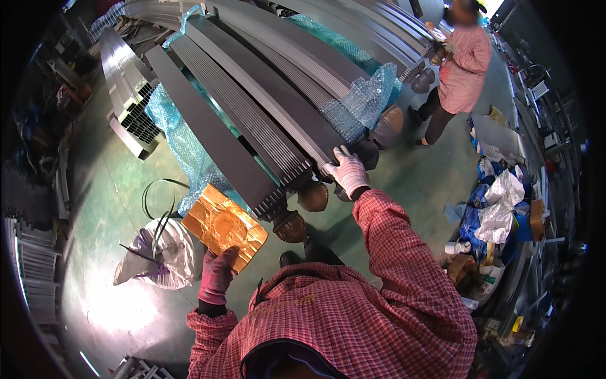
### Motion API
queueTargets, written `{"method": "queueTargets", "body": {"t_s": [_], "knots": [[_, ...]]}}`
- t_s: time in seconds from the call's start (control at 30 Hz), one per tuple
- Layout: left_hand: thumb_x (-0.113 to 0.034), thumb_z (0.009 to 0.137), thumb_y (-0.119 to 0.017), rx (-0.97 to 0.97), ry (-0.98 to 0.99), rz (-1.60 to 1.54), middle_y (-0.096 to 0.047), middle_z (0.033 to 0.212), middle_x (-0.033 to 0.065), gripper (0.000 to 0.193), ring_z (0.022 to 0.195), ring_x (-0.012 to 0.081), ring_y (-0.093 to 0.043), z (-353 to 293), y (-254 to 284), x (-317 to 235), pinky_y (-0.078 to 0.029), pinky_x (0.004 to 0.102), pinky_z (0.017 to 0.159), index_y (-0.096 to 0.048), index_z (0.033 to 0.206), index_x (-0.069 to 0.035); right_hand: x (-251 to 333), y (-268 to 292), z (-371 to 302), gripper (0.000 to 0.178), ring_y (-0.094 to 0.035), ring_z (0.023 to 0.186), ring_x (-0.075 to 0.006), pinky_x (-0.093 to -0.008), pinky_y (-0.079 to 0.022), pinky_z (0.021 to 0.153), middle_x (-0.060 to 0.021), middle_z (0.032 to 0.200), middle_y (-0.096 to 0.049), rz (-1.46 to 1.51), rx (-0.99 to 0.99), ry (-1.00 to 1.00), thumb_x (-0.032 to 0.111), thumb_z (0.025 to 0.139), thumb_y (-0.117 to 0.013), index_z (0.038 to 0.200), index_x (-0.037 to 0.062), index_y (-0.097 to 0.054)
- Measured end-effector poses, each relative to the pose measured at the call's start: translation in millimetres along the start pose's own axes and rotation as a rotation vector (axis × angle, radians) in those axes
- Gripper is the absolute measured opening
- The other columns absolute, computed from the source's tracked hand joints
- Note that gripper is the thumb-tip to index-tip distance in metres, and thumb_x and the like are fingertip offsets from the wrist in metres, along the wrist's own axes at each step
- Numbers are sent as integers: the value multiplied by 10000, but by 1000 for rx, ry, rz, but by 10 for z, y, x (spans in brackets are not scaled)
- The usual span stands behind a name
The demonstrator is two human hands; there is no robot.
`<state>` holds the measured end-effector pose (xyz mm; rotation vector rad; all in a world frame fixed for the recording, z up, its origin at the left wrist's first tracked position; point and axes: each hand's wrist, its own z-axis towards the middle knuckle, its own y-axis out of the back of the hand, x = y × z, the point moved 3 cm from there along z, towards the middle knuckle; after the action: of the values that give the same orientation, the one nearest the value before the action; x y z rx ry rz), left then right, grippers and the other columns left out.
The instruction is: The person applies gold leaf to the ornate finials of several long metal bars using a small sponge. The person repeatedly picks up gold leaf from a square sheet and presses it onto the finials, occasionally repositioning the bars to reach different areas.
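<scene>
My left hand (218, 275), in a reddish glove, is closed on the lower edge of a shiny copper-coloured foil sheet (203, 213). The sheet is creased, roughly rectangular and tilted, with a rounded dent in its middle. On the end of a long dark grey metal post (278, 120) lies my right hand (351, 172), gloved in pale striped fabric, its fingers stretched out. Beside that post are several similar ribbed posts. A bronze-coloured ornamental cap (290, 227) sits at the near end of the left post, and another cap (313, 197) shows to its right.
Blue bubble wrap (183, 139) hangs beside the posts, and more bubble wrap (366, 101) covers some post ends. A white sack (165, 256) lies on the floor at left. A co-worker (464, 63) stands at upper right. Crumpled plastic bags (502, 202) are piled at right.
</scene>
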<state>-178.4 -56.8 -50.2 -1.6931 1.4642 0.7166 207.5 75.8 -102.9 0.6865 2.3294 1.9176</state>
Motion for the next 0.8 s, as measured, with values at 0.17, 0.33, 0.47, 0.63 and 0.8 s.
{"method": "queueTargets", "body": {"t_s": [0.17, 0.33, 0.47, 0.63, 0.8], "knots": [[-180, 811, -622, 11, -141, -126, -635, 853, 7, 256, 604, 80, -565, -102, -121, -46, -399, 203, 440, -608, 1034, -54, -31, -228, 285, 401, -501, 1173, -257, -377, -411, 977, -49, 1365, -456, 55, -46, 24, 361, 864, -515, 1200, 150, -575], [-191, 807, -637, -37, -113, -69, -644, 883, 31, 294, 654, 109, -594, -138, 25, 92, -433, 217, 467, -603, 1046, -25, -269, -218, 269, 386, -526, 1138, -271, -369, -417, 970, -55, 1323, -500, 159, -99, 241, 362, 868, -512, 1153, 120, -610], [-130, 808, -637, -28, -192, -228, -640, 966, 61, 335, 796, 149, -624, -160, -192, 115, -511, 250, 629, -568, 1113, -9, -848, -121, 548, 291, -619, 979, -232, -296, -449, 880, -112, 1050, -664, 810, -137, 182, 267, 878, -569, 1082, 75, -649], [-77, 824, -606, -29, -166, -311, -636, 991, 72, 339, 798, 160, -632, -182, -807, 122, -531, 277, 638, -541, 1148, 0, -1445, 190, 457, 283, -597, 895, -164, -278, -450, 837, -81, 978, -670, 1177, -70, -12, 192, 832, -637, 1067, 35, -647], [-117, 819, -618, 1, -100, -283, -653, 885, 49, 265, 598, 114, -602, -90, -1405, 142, -424, 200, 410, -595, 1063, -16, -1749, 180, 202, 675, -496, 1156, -343, -407, -397, 986, -192, 1244, -530, 276, -196, 54, 316, 695, -733, 1273, 65, -489]]}}
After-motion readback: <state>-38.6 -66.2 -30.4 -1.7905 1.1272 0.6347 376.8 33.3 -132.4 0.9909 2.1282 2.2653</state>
